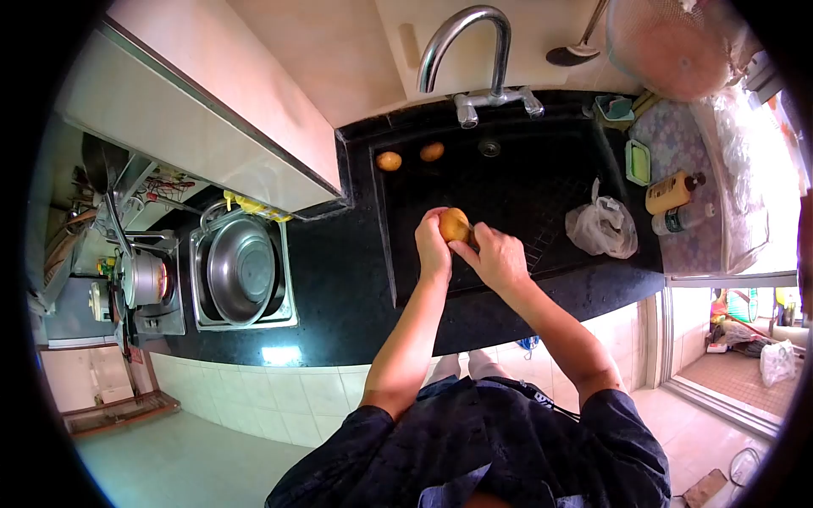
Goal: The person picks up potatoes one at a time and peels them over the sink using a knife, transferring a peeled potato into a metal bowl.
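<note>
Over the dark sink (474,190), my left hand (433,245) grips a brown potato (454,225) from its left side. My right hand (500,256) is closed at the potato's right side, thumb against its lower edge. Something small and dark shows between the right fingers and the potato, too little of it to name. Two more potatoes lie at the sink's far left: one (389,161) in the corner, the other (432,151) just right of it.
A chrome faucet (468,42) arches over the sink's back. In its right part sits a plastic bag (601,229). Bottles (671,192) and a green sponge (638,162) stand right of it. Left are a metal basin (243,271) and a pot (144,278) on a stove.
</note>
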Demonstrator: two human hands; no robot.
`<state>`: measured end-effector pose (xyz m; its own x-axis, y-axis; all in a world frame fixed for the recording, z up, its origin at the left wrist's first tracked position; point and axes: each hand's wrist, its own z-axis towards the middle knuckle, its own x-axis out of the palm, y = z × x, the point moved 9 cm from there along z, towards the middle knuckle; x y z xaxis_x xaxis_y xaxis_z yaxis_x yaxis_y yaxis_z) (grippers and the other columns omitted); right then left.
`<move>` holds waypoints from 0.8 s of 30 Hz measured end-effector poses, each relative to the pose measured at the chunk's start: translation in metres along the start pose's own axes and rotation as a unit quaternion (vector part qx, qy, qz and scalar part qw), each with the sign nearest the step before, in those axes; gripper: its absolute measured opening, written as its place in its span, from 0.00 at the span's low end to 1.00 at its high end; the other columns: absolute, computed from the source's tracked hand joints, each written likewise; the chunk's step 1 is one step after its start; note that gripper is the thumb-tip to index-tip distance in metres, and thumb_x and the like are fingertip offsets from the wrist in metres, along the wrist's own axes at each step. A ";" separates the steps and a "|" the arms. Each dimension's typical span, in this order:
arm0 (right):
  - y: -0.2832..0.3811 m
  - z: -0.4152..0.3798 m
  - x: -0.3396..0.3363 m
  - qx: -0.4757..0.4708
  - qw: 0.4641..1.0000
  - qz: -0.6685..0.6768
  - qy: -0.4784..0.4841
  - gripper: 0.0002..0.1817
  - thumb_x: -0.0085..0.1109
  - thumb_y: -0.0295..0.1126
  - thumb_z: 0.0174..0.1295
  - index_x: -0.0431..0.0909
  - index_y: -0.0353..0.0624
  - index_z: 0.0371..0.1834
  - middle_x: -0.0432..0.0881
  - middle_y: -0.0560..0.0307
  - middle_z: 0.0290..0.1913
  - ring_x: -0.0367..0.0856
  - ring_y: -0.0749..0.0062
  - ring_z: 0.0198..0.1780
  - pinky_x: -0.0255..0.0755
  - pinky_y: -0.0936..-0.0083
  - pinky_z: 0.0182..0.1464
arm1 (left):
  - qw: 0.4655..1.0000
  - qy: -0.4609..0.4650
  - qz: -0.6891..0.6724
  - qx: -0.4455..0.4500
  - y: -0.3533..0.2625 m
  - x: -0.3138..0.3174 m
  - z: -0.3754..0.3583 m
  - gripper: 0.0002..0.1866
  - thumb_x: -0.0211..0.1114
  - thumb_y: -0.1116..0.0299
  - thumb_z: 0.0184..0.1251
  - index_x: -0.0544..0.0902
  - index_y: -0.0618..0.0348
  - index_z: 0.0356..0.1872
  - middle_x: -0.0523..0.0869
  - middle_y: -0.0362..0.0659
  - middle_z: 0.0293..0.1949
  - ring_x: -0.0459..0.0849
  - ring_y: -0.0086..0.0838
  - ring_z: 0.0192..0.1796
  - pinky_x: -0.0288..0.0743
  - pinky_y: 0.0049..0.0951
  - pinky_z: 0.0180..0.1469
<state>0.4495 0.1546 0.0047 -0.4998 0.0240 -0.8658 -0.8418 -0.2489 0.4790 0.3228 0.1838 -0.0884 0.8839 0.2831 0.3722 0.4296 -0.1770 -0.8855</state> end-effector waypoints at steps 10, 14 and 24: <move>0.001 -0.006 0.006 -0.008 1.000 -0.002 0.006 0.25 0.59 0.55 0.69 0.75 0.41 0.31 0.84 0.48 0.28 0.85 0.55 0.28 0.78 0.63 0.30 | 0.994 -0.031 0.069 0.074 0.007 -0.002 0.001 0.22 0.41 0.61 0.69 0.82 0.67 0.39 0.84 0.46 0.36 0.83 0.31 0.39 0.77 0.31 0.44; -0.005 0.000 -0.018 0.025 0.999 -0.006 -0.042 0.23 0.58 0.52 0.70 0.77 0.42 0.29 0.85 0.50 0.26 0.86 0.55 0.27 0.79 0.62 0.29 | 0.984 -0.001 0.131 0.118 -0.011 0.002 -0.004 0.22 0.40 0.62 0.74 0.82 0.66 0.40 0.84 0.47 0.37 0.83 0.31 0.40 0.77 0.31 0.45; -0.010 -0.013 0.001 0.013 0.999 0.029 -0.044 0.24 0.62 0.52 0.67 0.74 0.41 0.28 0.83 0.48 0.27 0.85 0.52 0.27 0.78 0.61 0.29 | 0.987 -0.032 0.115 0.104 -0.001 0.005 -0.003 0.22 0.41 0.61 0.71 0.82 0.67 0.38 0.85 0.47 0.35 0.83 0.32 0.38 0.77 0.32 0.43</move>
<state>0.4601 0.1441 -0.0026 -0.5626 0.0958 -0.8212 -0.8157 -0.2262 0.5325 0.3275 0.1826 -0.0848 0.9372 0.3189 0.1411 0.1648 -0.0484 -0.9851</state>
